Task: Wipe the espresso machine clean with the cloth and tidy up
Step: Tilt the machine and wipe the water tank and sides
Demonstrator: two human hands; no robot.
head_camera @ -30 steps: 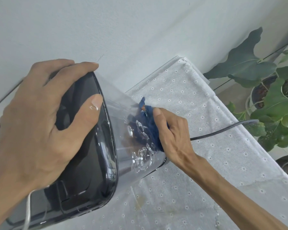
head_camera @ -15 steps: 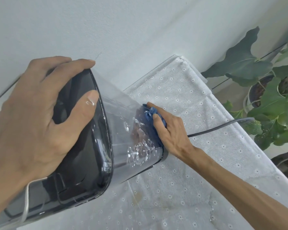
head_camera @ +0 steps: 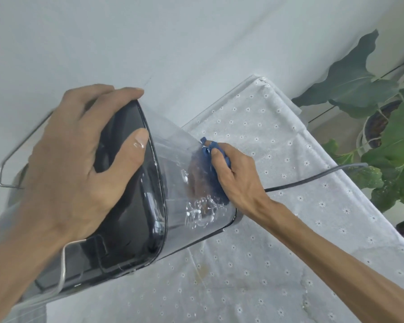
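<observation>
The espresso machine (head_camera: 126,206) fills the left of the view, seen from above: a dark glossy top and a clear water tank (head_camera: 191,194) with droplets inside. My left hand (head_camera: 75,159) lies spread over the dark top, fingers curled over its far edge. My right hand (head_camera: 236,178) presses a bunched blue cloth (head_camera: 208,151) against the far side of the clear tank. Most of the cloth is hidden behind my fingers and shows only blurred through the plastic.
The table wears a white cloth with small flowers (head_camera: 278,252). A grey power cord (head_camera: 313,179) runs from behind my right hand off the table's right edge. Potted plants (head_camera: 387,141) stand beyond that edge. A white wall (head_camera: 149,43) is close behind.
My right hand has slid the blue cloth over the tank's far side, down and then back up a little. My left hand has kept its hold on the top.
</observation>
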